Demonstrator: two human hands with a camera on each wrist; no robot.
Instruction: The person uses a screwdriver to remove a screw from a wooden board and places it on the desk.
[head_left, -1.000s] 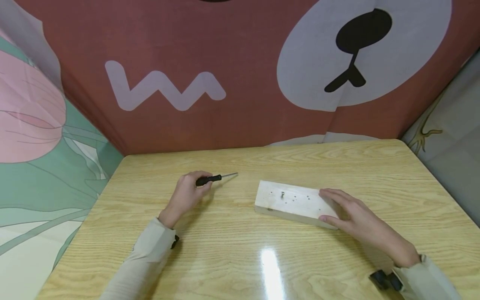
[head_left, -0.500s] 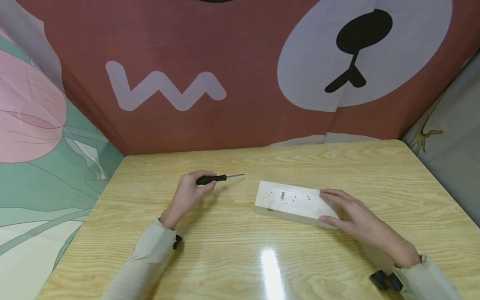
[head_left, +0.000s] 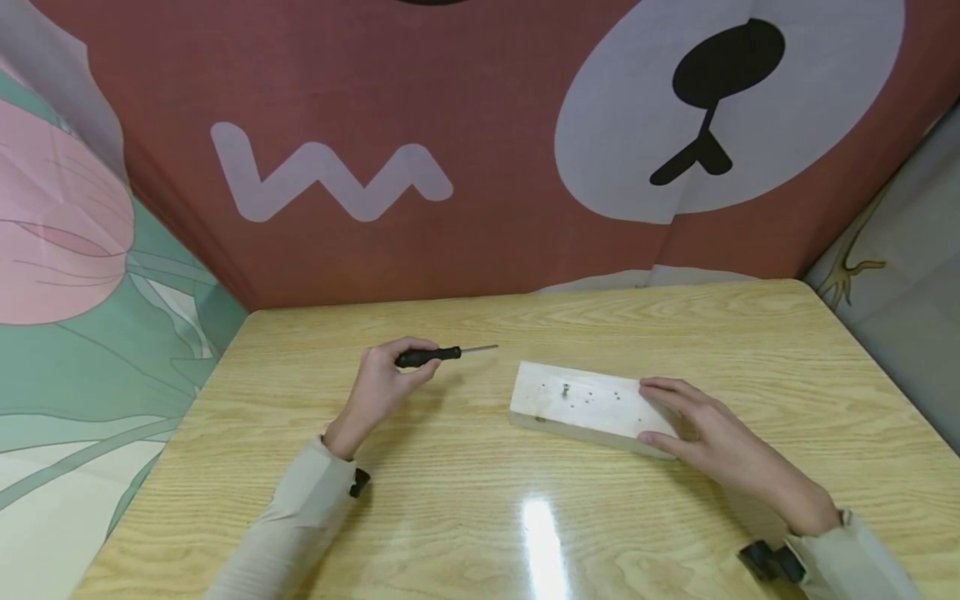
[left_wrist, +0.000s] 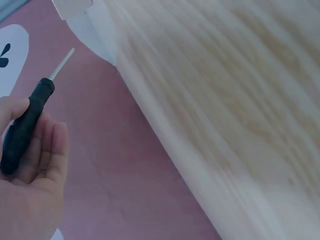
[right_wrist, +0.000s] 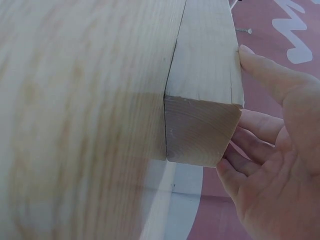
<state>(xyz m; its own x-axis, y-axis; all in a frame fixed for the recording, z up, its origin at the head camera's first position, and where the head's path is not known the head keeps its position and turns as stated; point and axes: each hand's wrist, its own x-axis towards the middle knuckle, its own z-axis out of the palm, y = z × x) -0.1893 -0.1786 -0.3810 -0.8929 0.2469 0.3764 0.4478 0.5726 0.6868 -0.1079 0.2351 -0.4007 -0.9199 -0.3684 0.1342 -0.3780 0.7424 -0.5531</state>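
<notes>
A screwdriver with a black handle (head_left: 438, 355) lies between the thumb and fingers of my left hand (head_left: 373, 387), raised above the table. Its thin metal shaft points right, toward a pale wooden block (head_left: 551, 407), and its tip is apart from the block. Several small holes dot the block's top, and one screw (head_left: 566, 389) stands upright near its left end. My right hand (head_left: 716, 433) grips the block's right end, thumb on the near side and fingers on the far side. In the right wrist view the screw (right_wrist: 245, 31) sticks out past the thumb.
The block rests on a wood-grain table (head_left: 450, 500) that reflects a bright patch of light near its front. Behind the table hangs a reddish-brown cloth (head_left: 495, 242) with a cartoon face. Printed cloths also hang at the left and right.
My left hand has shifted slightly right with the screwdriver, bringing its tip closer to the block. My right hand and the block have stayed in place.
</notes>
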